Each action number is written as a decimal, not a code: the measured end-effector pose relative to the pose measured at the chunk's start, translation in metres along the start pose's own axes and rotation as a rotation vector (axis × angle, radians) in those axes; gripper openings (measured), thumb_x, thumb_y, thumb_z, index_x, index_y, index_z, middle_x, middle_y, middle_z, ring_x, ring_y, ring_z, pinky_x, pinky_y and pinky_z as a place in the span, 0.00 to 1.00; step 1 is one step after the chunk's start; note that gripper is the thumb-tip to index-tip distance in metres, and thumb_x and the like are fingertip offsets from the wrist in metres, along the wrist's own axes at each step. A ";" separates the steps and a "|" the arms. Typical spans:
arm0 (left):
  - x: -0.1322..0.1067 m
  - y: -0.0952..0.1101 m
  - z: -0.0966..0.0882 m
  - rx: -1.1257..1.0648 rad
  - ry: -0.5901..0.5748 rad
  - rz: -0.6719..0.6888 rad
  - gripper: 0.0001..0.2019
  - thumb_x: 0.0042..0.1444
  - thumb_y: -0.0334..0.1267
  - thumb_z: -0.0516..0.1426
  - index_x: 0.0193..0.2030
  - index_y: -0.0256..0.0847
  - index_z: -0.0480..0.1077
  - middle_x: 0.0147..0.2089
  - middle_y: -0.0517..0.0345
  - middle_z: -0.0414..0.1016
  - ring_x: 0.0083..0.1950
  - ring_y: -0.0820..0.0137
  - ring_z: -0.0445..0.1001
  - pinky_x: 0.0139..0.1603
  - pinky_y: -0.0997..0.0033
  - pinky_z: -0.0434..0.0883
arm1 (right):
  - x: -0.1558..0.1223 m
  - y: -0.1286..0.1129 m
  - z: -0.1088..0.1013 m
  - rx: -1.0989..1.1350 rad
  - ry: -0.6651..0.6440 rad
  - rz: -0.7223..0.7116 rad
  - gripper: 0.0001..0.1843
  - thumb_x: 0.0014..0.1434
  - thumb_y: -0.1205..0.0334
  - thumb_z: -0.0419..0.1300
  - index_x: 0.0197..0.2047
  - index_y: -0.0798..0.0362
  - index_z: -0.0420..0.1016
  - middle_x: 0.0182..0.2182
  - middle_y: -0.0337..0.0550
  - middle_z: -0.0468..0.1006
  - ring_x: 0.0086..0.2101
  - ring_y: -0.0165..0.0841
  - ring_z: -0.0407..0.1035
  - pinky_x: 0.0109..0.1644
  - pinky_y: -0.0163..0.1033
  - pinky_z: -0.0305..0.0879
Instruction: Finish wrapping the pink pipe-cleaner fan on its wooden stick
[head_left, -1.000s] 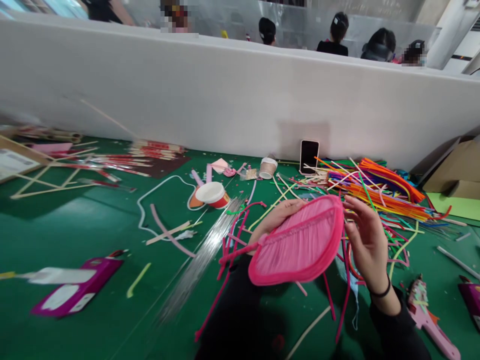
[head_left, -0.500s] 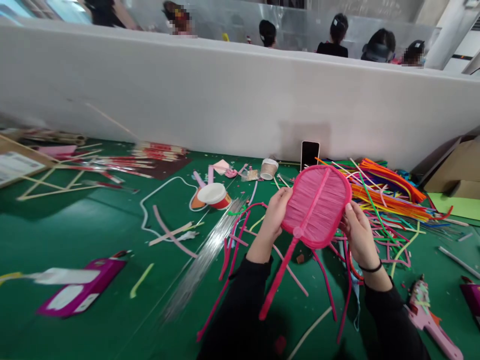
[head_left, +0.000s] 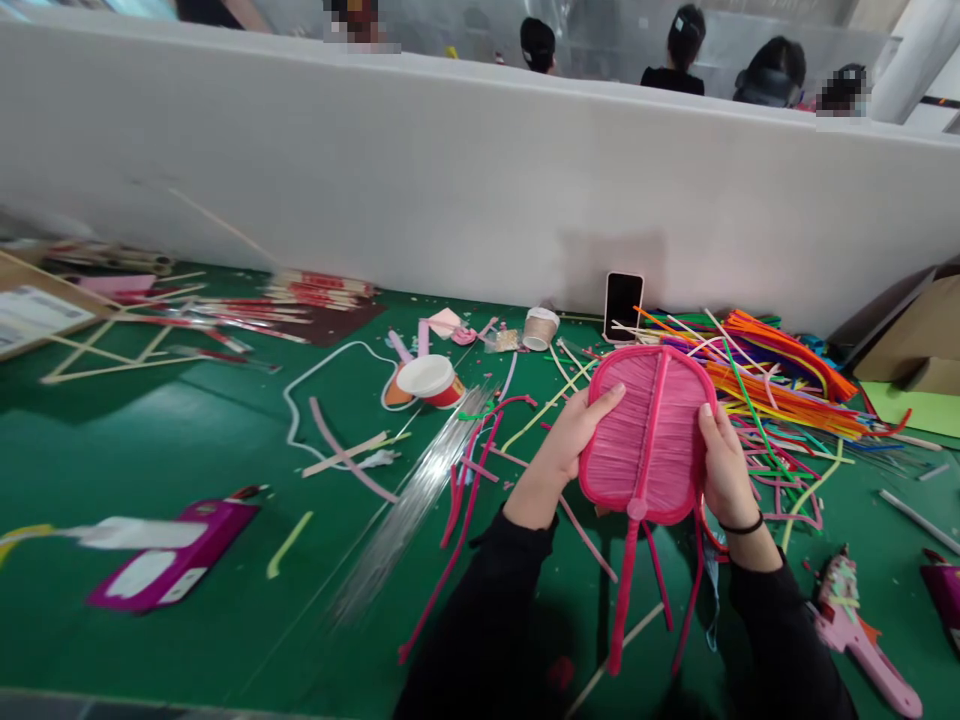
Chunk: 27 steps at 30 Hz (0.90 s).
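A pink hand fan (head_left: 679, 440) with a fuzzy rim, a centre rib and a round button at the base of its handle is held up over the table. My left hand (head_left: 574, 435) grips its left edge, thumb lying on the front face. On the opposite edge my right hand (head_left: 727, 465) is closed, thumb on the rim and the other fingers hidden behind. The handle hangs down toward me. Beneath and beside the fan lie loose dark-pink pipe cleaners (head_left: 469, 500).
At right are a heap of coloured pipe cleaners (head_left: 787, 390) and a pink glue gun (head_left: 859, 625). A phone (head_left: 623, 305) leans against the white partition (head_left: 450, 170). Left of my hands are a paper cup (head_left: 442, 385), clear sticks (head_left: 416, 510) and a purple box (head_left: 180, 560).
The fan has turned so its handle points more nearly straight down, and it sits slightly lower. My left thumb has moved onto its face. The view has tilted down a little.
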<state>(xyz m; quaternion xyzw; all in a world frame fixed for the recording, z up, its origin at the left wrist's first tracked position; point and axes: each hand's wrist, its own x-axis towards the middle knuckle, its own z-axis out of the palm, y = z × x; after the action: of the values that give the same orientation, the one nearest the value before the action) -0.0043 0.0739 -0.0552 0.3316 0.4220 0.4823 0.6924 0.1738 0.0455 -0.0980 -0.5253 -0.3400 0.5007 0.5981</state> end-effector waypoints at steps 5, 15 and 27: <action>-0.004 0.005 -0.002 0.084 -0.029 0.016 0.23 0.45 0.51 0.71 0.41 0.34 0.77 0.33 0.52 0.82 0.32 0.64 0.80 0.38 0.66 0.76 | 0.008 -0.026 -0.003 -0.044 -0.026 -0.110 0.28 0.57 0.39 0.64 0.54 0.47 0.74 0.55 0.43 0.79 0.52 0.37 0.73 0.56 0.45 0.70; -0.013 0.008 -0.003 0.182 -0.143 0.059 0.17 0.52 0.49 0.67 0.41 0.37 0.79 0.39 0.51 0.83 0.38 0.63 0.80 0.41 0.67 0.75 | 0.029 -0.091 0.009 -0.313 -0.311 -0.162 0.23 0.48 0.37 0.70 0.31 0.50 0.81 0.24 0.37 0.79 0.25 0.30 0.67 0.29 0.36 0.61; -0.006 0.005 -0.004 0.058 -0.100 -0.056 0.16 0.49 0.45 0.69 0.40 0.36 0.79 0.36 0.51 0.83 0.35 0.64 0.80 0.40 0.65 0.77 | 0.042 -0.075 0.014 -0.219 -0.257 -0.069 0.22 0.43 0.41 0.73 0.28 0.51 0.81 0.24 0.36 0.78 0.25 0.28 0.67 0.31 0.36 0.61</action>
<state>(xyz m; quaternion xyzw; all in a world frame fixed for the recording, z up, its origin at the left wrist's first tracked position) -0.0111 0.0695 -0.0512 0.3635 0.4097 0.4331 0.7158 0.1896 0.0935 -0.0270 -0.5070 -0.4841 0.5029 0.5057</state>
